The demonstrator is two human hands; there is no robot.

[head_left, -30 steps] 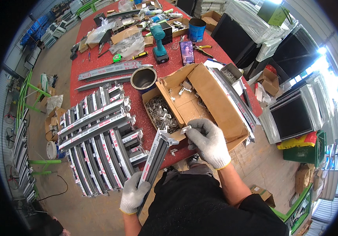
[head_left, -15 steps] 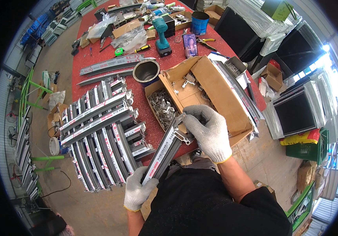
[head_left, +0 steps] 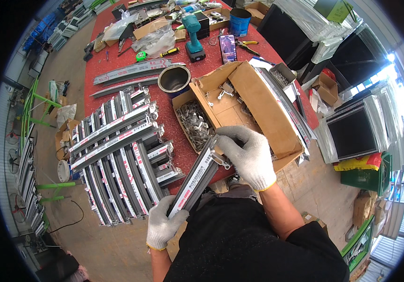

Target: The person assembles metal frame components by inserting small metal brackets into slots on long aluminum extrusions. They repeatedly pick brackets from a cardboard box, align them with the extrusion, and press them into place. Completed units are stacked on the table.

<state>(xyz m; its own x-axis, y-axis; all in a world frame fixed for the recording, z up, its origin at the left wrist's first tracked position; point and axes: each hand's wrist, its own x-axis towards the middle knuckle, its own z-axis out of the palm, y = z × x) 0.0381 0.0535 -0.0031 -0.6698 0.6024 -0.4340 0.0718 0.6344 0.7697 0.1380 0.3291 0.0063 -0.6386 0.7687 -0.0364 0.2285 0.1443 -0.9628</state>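
Diagonally, the grey profile (head_left: 194,182) runs from seven o'clock, clasped in the left hand (head_left: 163,223), to one o'clock, where the right hand (head_left: 249,155) touches, its grip unclear.

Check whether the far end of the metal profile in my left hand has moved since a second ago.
Yes: judged against the large cardboard box, the far end of the metal profile has shifted right, up to the right hand.
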